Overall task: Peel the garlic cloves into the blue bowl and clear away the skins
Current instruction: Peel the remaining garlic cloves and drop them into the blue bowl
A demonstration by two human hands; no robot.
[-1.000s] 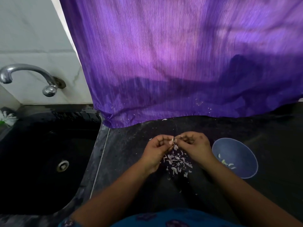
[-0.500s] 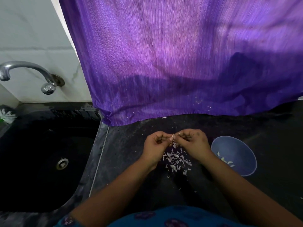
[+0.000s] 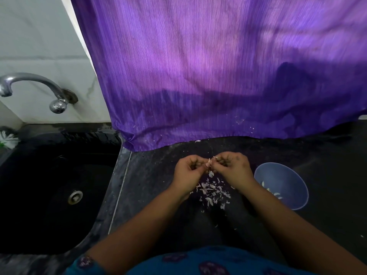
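Hands: My left hand point(image 3: 188, 171) and right hand point(image 3: 233, 168) met fingertip to fingertip above the dark counter point(image 3: 155, 175), both with fingers curled inward.
Grip: Between them I pinched a garlic clove point(image 3: 209, 163), a pale sliver of it showing where my thumbs and forefingers came together; how much skin was on it I could not tell.
Skins: A loose heap of skins point(image 3: 213, 192) lay on the counter directly under my hands, between my two forearms, with a few stray flakes scattered nearer my body.
Bowl: The blue bowl point(image 3: 286, 175) stood on the counter just beside my right wrist, a few pale peeled pieces in its bottom.
Backdrop: A purple cloth point(image 3: 218, 76) hung down to the counter's back edge, flecked with bits of skin near its hem.
Left side: A black sink point(image 3: 39, 185) with a metal drain sat well apart from my hands, a chrome tap point(image 3: 35, 86) above it on the white wall.
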